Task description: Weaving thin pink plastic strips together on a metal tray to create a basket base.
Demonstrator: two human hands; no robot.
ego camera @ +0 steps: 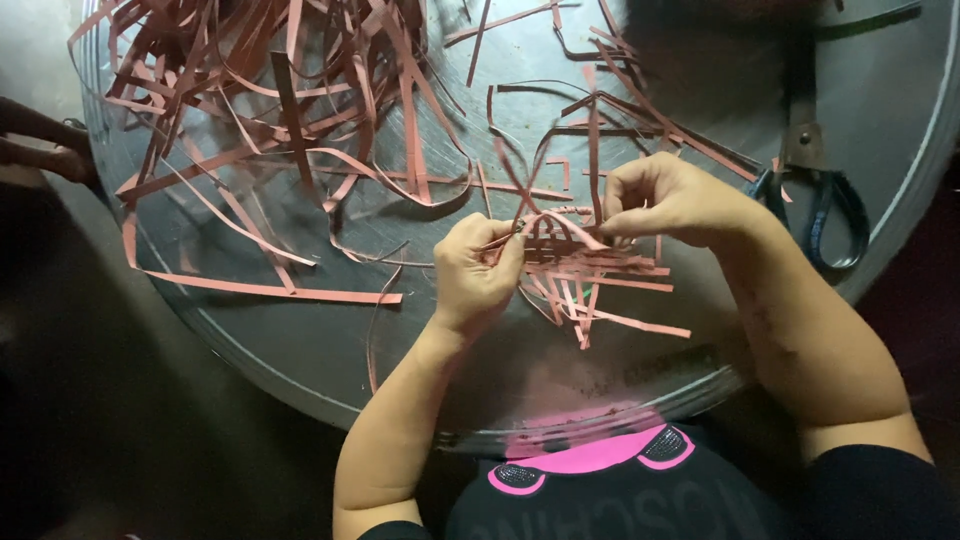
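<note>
Both hands work over a round metal counter (300, 350) with a raised rim.

Left hand (472, 275): fingers clenched on a bundle of pink paper strips (585, 270); the thumb presses the strip ends against the curled forefinger. The bundle fans out to the right of these fingers and below them, with its loose ends lying on the counter surface.

Right hand (672, 198): fingers pinched on one strip of the same bundle — the grip point sits just above and to the right of the left fingers. A single strip rises upright from between the two hands.

Surroundings, relative to the fingers:
- Up and to the left — a large loose pile of strips (260, 120), same pink colour, tangled and curled, spread over the far half of the counter. One long flat strip (270, 290) lies apart at the pile's near edge.
- To the right of the right hand — scissors (820, 190) with dark blue handle loops, lying flat near the counter rim, well apart from both hands.
- At the far left edge — another person's hand (40, 150), resting at the counter rim; its grip cannot be told.

No packages, labels or signs can be made out on the counter.
</note>
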